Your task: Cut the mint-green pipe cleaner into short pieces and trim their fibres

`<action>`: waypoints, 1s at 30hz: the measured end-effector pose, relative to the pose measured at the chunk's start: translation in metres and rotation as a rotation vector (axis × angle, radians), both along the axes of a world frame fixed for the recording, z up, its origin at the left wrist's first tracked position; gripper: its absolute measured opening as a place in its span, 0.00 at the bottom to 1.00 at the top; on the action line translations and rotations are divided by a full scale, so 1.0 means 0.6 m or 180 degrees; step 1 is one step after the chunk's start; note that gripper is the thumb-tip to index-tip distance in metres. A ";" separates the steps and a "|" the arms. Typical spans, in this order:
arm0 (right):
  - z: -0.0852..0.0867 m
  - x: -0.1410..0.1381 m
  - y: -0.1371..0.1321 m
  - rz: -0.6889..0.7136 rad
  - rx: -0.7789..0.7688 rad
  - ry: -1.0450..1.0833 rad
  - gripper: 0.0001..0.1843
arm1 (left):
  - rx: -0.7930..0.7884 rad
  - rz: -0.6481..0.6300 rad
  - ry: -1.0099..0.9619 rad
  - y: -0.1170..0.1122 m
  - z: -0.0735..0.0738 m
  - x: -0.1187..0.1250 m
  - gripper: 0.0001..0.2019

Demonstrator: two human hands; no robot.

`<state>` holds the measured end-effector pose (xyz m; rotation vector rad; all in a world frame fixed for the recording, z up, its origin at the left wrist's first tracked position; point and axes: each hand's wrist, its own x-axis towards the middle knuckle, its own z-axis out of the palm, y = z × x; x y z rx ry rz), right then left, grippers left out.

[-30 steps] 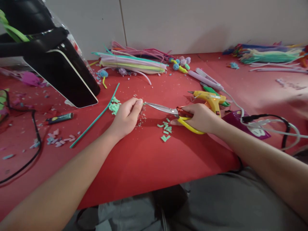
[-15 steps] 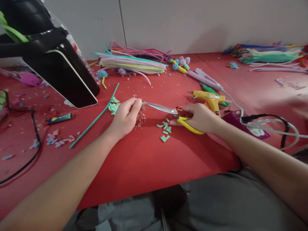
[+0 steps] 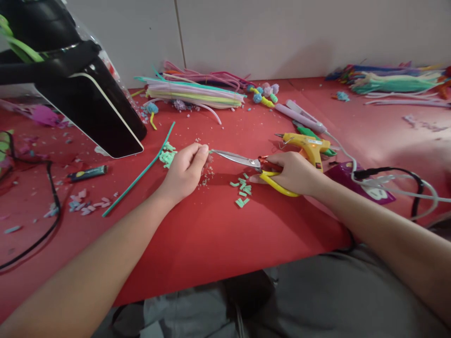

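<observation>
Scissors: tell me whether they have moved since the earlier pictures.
No, not visibly: the scissors keep the same place against the yellow glue gun lying on the table.

I count two hands: right hand on one pair of scissors, left hand at their tip with one green bit. Left of the scissors: one loose stem, one tube, one green pile; just nearer me, another pile. Rightward, one glue gun.

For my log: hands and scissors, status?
Left hand pinching green bit. Right hand gripping scissors, tips at the bit. Glue gun just beyond right hand.
</observation>
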<state>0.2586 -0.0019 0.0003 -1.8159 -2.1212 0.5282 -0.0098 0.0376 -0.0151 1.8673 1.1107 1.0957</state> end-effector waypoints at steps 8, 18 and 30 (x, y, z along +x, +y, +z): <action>-0.003 0.005 0.000 0.0030 -0.0013 0.0006 0.37 | 0.0021 -0.0018 -0.0030 0.000 -0.001 -0.001 0.18; -0.002 -0.001 0.002 -0.0068 0.0022 -0.0085 0.38 | -0.0039 -0.0035 -0.0063 0.001 -0.002 0.000 0.18; -0.007 0.009 0.002 0.0025 0.0035 -0.0027 0.37 | 0.0041 -0.0014 -0.0104 0.000 -0.001 0.001 0.21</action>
